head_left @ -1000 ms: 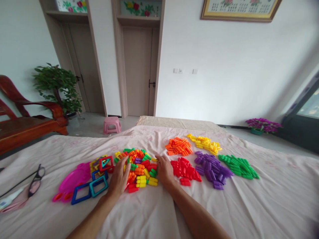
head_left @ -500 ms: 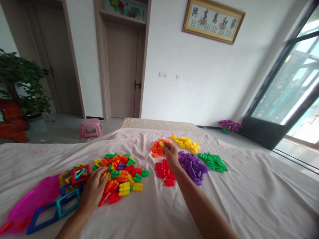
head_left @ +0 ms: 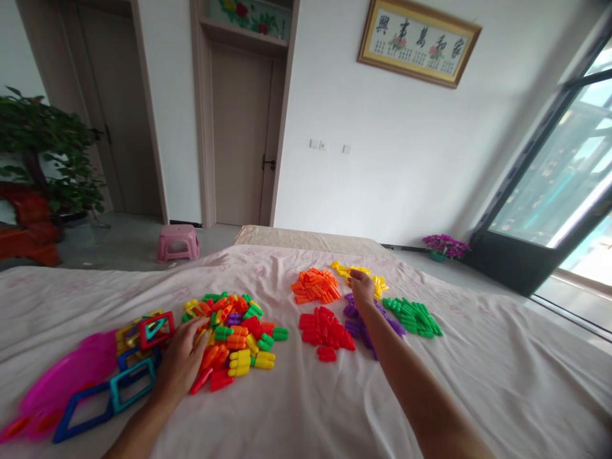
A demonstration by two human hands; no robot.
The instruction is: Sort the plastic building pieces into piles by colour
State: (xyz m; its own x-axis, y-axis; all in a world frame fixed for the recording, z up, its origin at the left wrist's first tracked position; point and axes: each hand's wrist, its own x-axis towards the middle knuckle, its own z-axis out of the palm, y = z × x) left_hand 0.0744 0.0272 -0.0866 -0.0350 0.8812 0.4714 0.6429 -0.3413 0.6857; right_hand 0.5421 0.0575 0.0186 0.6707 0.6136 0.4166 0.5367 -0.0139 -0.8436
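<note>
A mixed heap of coloured plastic pegs (head_left: 234,331) lies on the pink bedsheet (head_left: 296,414). My left hand (head_left: 182,360) rests flat at the heap's left edge, fingers stretched onto the pegs. My right hand (head_left: 361,287) reaches far out over the yellow pile (head_left: 363,275), fingers curled together; what they hold is hidden. Sorted piles lie around it: orange (head_left: 315,285), red (head_left: 325,328), purple (head_left: 356,322) partly behind my forearm, and green (head_left: 414,315).
Magnetic frame tiles (head_left: 138,347) and a magenta plastic piece (head_left: 67,379) lie left of the heap. Beyond the bed stand a pink stool (head_left: 178,242), a potted plant (head_left: 43,153), a door (head_left: 239,137) and a purple flower pot (head_left: 442,245).
My right hand left the mixed heap, passed over the orange pile and now hovers at the yellow pile. My left hand stayed at the heap. The view swung to the right.
</note>
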